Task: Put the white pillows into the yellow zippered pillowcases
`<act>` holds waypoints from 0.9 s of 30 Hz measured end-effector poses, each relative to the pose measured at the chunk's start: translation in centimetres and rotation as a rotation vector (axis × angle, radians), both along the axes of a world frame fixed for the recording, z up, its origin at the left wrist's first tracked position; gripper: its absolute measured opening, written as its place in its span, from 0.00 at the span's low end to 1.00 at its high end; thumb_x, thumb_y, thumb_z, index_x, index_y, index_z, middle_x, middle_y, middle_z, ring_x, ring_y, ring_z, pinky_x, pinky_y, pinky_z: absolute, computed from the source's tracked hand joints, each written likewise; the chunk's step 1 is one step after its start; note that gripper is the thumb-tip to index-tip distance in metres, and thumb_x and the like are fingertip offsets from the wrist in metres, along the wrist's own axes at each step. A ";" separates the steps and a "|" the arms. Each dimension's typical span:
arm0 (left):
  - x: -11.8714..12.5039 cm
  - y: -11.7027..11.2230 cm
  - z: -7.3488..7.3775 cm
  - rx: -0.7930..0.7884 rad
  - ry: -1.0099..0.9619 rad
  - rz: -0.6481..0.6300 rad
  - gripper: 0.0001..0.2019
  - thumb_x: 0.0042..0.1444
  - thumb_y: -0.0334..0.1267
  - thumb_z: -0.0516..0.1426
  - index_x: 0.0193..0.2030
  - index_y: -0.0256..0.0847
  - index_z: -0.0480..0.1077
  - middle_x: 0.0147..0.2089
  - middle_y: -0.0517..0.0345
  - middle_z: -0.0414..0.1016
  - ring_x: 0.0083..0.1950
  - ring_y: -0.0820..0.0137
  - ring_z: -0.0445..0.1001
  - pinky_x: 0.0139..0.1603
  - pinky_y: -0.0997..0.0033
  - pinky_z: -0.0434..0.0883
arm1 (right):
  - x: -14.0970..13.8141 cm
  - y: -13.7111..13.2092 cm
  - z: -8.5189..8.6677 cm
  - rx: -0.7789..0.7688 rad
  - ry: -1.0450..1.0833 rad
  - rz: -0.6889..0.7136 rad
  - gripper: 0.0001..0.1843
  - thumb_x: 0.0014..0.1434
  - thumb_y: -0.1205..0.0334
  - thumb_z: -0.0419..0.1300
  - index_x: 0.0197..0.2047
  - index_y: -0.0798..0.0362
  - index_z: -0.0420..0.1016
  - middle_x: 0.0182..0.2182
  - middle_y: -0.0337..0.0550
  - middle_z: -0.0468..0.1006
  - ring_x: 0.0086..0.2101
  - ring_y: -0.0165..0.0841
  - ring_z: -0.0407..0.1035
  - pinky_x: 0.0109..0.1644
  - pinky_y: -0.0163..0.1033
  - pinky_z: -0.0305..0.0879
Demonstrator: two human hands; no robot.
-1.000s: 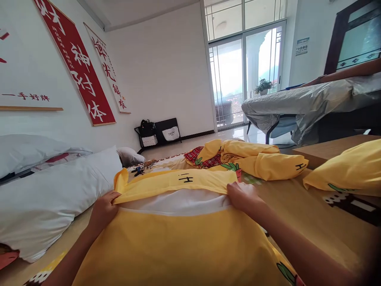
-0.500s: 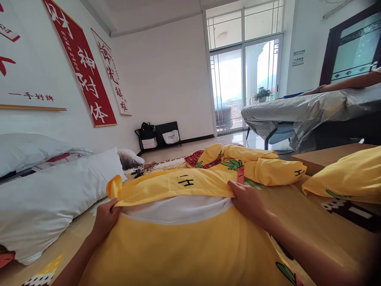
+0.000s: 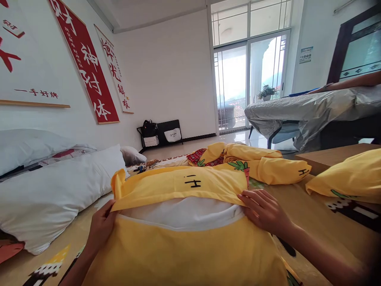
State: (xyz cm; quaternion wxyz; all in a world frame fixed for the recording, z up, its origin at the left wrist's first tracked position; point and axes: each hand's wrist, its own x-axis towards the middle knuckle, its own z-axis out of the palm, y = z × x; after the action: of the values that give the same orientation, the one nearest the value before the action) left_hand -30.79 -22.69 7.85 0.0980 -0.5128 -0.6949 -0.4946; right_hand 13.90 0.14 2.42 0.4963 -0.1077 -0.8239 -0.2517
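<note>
Crosswise, the pillowcase [image 3: 184, 254] opens away from the person.

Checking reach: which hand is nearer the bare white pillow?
Left. The left hand is close beside the bare white pillow; the right hand sits across the yellow pillowcase, farther off.

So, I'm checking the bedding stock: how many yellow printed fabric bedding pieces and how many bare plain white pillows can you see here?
Yellow printed fabric bedding pieces: 3
Bare plain white pillows: 3
Total: 6
</note>
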 end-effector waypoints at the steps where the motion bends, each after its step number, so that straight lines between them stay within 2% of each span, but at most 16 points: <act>1: -0.1 -0.2 0.1 0.009 0.013 -0.008 0.11 0.50 0.44 0.52 0.31 0.39 0.69 0.26 0.62 0.71 0.28 0.71 0.70 0.27 0.77 0.67 | -0.1 -0.4 -0.1 -0.033 0.030 0.021 0.14 0.59 0.70 0.56 0.48 0.52 0.71 0.38 0.47 0.78 0.38 0.36 0.73 0.44 0.42 0.68; 3: -0.7 -0.7 0.1 0.019 0.112 -0.038 0.11 0.50 0.44 0.52 0.29 0.39 0.69 0.26 0.61 0.72 0.28 0.70 0.70 0.27 0.76 0.67 | -0.5 -1.6 -0.4 -0.147 0.121 0.038 0.15 0.61 0.70 0.53 0.51 0.51 0.69 0.39 0.46 0.78 0.40 0.36 0.73 0.45 0.41 0.69; 5: -1.4 -1.4 -0.3 0.031 0.293 -0.077 0.10 0.51 0.42 0.51 0.29 0.40 0.69 0.26 0.60 0.73 0.26 0.70 0.70 0.27 0.75 0.67 | -1.3 -3.3 -0.5 -0.329 0.245 -0.016 0.15 0.63 0.70 0.49 0.51 0.50 0.67 0.40 0.46 0.78 0.38 0.35 0.74 0.41 0.38 0.69; 8: -2.6 -2.6 -1.3 0.112 0.583 -0.100 0.08 0.53 0.39 0.52 0.32 0.41 0.70 0.29 0.56 0.75 0.30 0.68 0.72 0.31 0.72 0.68 | -2.2 -5.7 -1.0 -0.607 0.396 -0.111 0.11 0.65 0.67 0.46 0.47 0.49 0.66 0.36 0.43 0.78 0.32 0.34 0.74 0.32 0.35 0.68; 10: -3.2 -3.4 -1.7 0.200 0.743 -0.099 0.06 0.54 0.38 0.52 0.33 0.42 0.70 0.31 0.52 0.75 0.33 0.65 0.74 0.34 0.69 0.69 | -2.3 -6.4 -1.6 -0.667 0.408 -0.073 0.11 0.64 0.65 0.45 0.43 0.48 0.66 0.32 0.41 0.77 0.30 0.34 0.73 0.30 0.36 0.67; 12: -3.5 -4.1 -1.6 0.289 0.890 -0.127 0.08 0.57 0.40 0.52 0.32 0.42 0.69 0.31 0.50 0.75 0.35 0.63 0.74 0.35 0.67 0.70 | -1.8 -6.4 -2.2 -0.614 0.331 0.016 0.11 0.63 0.64 0.44 0.43 0.48 0.66 0.31 0.42 0.77 0.32 0.37 0.74 0.34 0.38 0.68; 14: -3.4 -4.7 -0.7 0.306 0.976 -0.174 0.13 0.59 0.45 0.50 0.29 0.43 0.69 0.28 0.49 0.72 0.32 0.63 0.73 0.31 0.66 0.68 | -0.9 -6.0 -2.5 -0.503 0.217 0.111 0.12 0.63 0.61 0.45 0.44 0.48 0.67 0.31 0.44 0.76 0.35 0.40 0.73 0.38 0.41 0.68; 17: -2.3 -5.5 1.0 0.202 0.939 -0.209 0.22 0.64 0.48 0.43 0.22 0.43 0.63 0.20 0.54 0.63 0.23 0.67 0.65 0.24 0.68 0.61 | 0.5 -5.6 -1.8 -0.303 0.048 0.193 0.16 0.64 0.50 0.47 0.47 0.51 0.67 0.33 0.49 0.75 0.35 0.42 0.72 0.37 0.43 0.67; 20: -0.9 -5.8 1.7 0.153 0.884 -0.152 0.25 0.66 0.45 0.39 0.18 0.43 0.57 0.18 0.58 0.57 0.20 0.71 0.60 0.22 0.71 0.57 | 1.4 -6.0 -0.7 -0.105 -0.163 0.204 0.23 0.62 0.42 0.52 0.47 0.52 0.68 0.33 0.49 0.75 0.33 0.40 0.71 0.35 0.41 0.66; 22: -0.2 -5.4 1.5 0.143 0.865 -0.104 0.24 0.66 0.43 0.40 0.17 0.42 0.55 0.18 0.60 0.57 0.20 0.73 0.59 0.22 0.72 0.56 | 1.4 -6.1 -0.3 -0.057 -0.257 0.155 0.20 0.62 0.43 0.55 0.42 0.52 0.70 0.30 0.46 0.75 0.30 0.37 0.70 0.32 0.38 0.64; 24: 0.1 -4.3 1.4 0.111 0.834 -0.090 0.22 0.64 0.40 0.42 0.17 0.42 0.55 0.17 0.61 0.57 0.19 0.74 0.59 0.22 0.73 0.56 | 0.9 -5.7 0.1 -0.067 -0.298 0.079 0.16 0.65 0.48 0.52 0.35 0.51 0.70 0.27 0.44 0.73 0.28 0.33 0.68 0.29 0.37 0.61; 26: 0.0 -2.8 2.1 0.056 0.777 -0.084 0.20 0.62 0.38 0.43 0.17 0.42 0.56 0.17 0.62 0.59 0.19 0.75 0.60 0.22 0.74 0.57 | 0.2 -4.7 1.2 -0.100 -0.340 0.016 0.17 0.67 0.56 0.48 0.30 0.51 0.68 0.25 0.41 0.71 0.25 0.31 0.65 0.27 0.36 0.57; 27: -0.2 -2.0 2.9 0.033 0.741 -0.066 0.20 0.61 0.38 0.44 0.17 0.42 0.56 0.16 0.62 0.59 0.18 0.76 0.60 0.22 0.74 0.56 | 0.0 -4.0 2.1 -0.118 -0.361 -0.012 0.18 0.68 0.59 0.45 0.29 0.51 0.68 0.24 0.41 0.70 0.24 0.30 0.63 0.27 0.36 0.55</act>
State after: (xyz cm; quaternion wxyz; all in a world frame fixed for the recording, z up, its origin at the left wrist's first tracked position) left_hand -31.01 -24.66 10.78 0.3350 -0.6775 -0.5874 -0.2895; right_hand 13.88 -3.85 4.50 0.3315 -0.0946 -0.9122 -0.2214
